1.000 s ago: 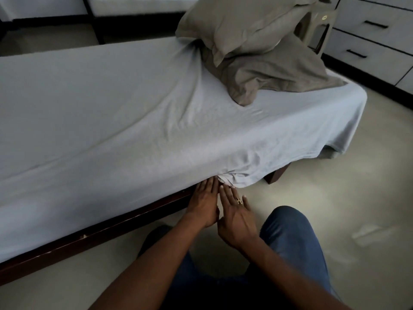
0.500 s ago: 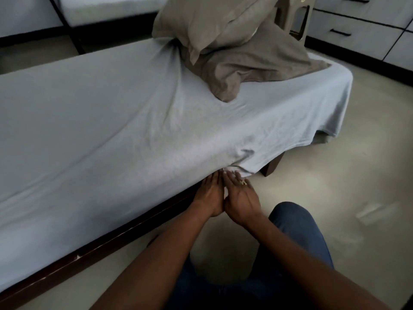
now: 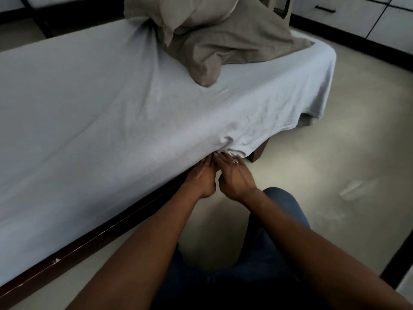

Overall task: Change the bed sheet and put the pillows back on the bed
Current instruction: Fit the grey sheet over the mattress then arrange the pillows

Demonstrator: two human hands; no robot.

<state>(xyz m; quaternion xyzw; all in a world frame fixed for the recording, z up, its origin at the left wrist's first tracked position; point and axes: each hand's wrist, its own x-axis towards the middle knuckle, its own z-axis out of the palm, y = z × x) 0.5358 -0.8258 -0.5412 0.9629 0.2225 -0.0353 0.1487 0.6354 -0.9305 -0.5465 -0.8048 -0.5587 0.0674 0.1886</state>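
A pale blue bed sheet [image 3: 93,104] covers the mattress and hangs over its near side. Two grey-brown pillows [image 3: 214,34] lie stacked at the far right end of the bed. My left hand [image 3: 202,177] and my right hand [image 3: 234,175] sit side by side at the sheet's bunched lower edge [image 3: 230,148]. Their fingers are straight and push the cloth in under the mattress; the fingertips are hidden by the fold. A ring shows on my right hand.
The dark wooden bed frame [image 3: 93,240] runs along the floor below the sheet, with a leg [image 3: 259,153] just right of my hands. White drawers [image 3: 368,16] line the far right wall. My knees in blue jeans [image 3: 268,253] are on the pale floor.
Both hands have moved up and in against the sheet's lower edge, their fingertips now under the fold. The view has shifted closer and to the right.
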